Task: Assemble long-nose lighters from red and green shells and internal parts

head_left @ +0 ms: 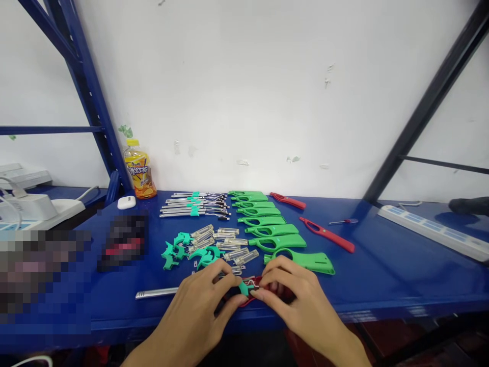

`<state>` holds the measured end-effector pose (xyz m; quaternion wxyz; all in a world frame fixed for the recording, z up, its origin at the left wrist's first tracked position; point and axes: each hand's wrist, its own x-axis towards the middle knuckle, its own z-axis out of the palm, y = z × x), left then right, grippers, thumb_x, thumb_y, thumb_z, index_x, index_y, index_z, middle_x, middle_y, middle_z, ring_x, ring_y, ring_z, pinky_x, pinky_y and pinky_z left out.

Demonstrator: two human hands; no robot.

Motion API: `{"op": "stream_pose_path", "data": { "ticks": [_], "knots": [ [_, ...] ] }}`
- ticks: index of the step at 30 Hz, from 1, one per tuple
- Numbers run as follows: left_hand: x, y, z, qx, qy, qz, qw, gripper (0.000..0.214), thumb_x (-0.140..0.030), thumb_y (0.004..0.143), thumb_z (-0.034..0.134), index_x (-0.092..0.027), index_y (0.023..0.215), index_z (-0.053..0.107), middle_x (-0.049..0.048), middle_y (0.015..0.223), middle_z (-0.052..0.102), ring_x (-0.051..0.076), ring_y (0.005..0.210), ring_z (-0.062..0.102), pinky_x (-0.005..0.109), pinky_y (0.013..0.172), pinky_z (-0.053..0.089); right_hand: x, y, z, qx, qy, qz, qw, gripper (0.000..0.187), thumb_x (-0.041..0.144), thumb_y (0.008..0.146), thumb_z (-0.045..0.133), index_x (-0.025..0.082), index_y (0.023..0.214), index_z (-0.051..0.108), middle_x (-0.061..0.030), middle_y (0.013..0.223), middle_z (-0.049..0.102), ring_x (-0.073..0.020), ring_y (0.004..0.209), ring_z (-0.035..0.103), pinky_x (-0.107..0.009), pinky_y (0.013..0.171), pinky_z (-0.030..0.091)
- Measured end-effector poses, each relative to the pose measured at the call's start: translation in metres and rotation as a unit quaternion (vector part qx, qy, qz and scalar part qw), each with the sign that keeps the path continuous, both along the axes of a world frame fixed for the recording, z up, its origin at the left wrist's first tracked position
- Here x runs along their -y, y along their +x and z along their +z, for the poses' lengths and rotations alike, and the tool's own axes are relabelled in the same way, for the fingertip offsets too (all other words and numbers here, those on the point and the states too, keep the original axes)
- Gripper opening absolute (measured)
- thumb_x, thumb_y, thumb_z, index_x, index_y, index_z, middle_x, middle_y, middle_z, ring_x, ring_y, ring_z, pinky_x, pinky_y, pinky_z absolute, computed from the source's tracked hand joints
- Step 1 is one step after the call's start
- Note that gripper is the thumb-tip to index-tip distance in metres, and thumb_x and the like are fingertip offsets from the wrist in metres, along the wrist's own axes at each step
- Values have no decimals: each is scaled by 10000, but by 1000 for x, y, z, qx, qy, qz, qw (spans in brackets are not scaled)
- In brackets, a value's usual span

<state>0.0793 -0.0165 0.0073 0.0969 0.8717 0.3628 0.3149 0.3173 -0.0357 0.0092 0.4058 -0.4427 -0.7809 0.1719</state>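
Both my hands meet at the near edge of the blue table (pixel 382 275). My left hand (pixel 202 306) pinches a small teal trigger piece (pixel 243 289) against a red lighter shell (pixel 263 291), whose metal tube (pixel 156 293) sticks out to the left. My right hand (pixel 294 295) grips the red shell from the right, fingers curled over it. Just beyond my hands lie loose teal triggers (pixel 179 251), clear gas tanks (pixel 225 242) and a row of green lighter shells (pixel 267 221).
Metal tubes with wires (pixel 194 205) lie at the back, beside two red shell halves (pixel 326 234) and a small screwdriver (pixel 344 221). A yellow drink bottle (pixel 139 171) stands by the blue rack post (pixel 95 102). A power strip (pixel 431 232) lies at right.
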Motion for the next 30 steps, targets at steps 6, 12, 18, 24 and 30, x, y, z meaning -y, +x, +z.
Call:
{"op": "stream_pose_path", "data": {
  "ticks": [6,12,18,24,30],
  "knots": [
    [0,0,0,-3,-4,0,1000,111,-217,1052,621,-263,1105,707,27,1042,665,223,837,714,353,722,557,-3,0,-2,14,-10,20,1000,144,262,1037,706,248,894,694,19,994,704,-157,896,685,-280,815,490],
    [0,2,1,-39,13,10,999,159,-226,1090,521,-251,1138,671,49,1079,660,245,864,715,387,749,584,-3,0,-3,30,-13,15,999,128,273,1075,646,256,949,658,30,986,695,-158,885,670,-291,818,474],
    [0,4,1,-64,18,15,998,142,-221,1087,532,-261,1177,636,47,1095,664,265,903,723,410,755,596,0,0,-1,43,-18,8,999,126,261,1079,633,255,954,653,27,975,690,-161,872,658,-298,792,463],
    [2,3,0,-65,18,19,998,146,-243,1102,488,-268,1196,597,50,1098,650,269,912,720,414,754,589,1,-2,1,45,-12,5,999,123,259,1079,625,257,959,655,21,983,699,-170,892,658,-304,806,463],
    [2,4,0,-89,24,26,995,164,-241,1105,453,-242,1217,573,70,1128,648,284,955,712,427,782,589,3,-1,2,50,-13,2,999,115,298,1057,662,251,954,643,10,978,693,-174,869,647,-304,771,457]
  ]
}}
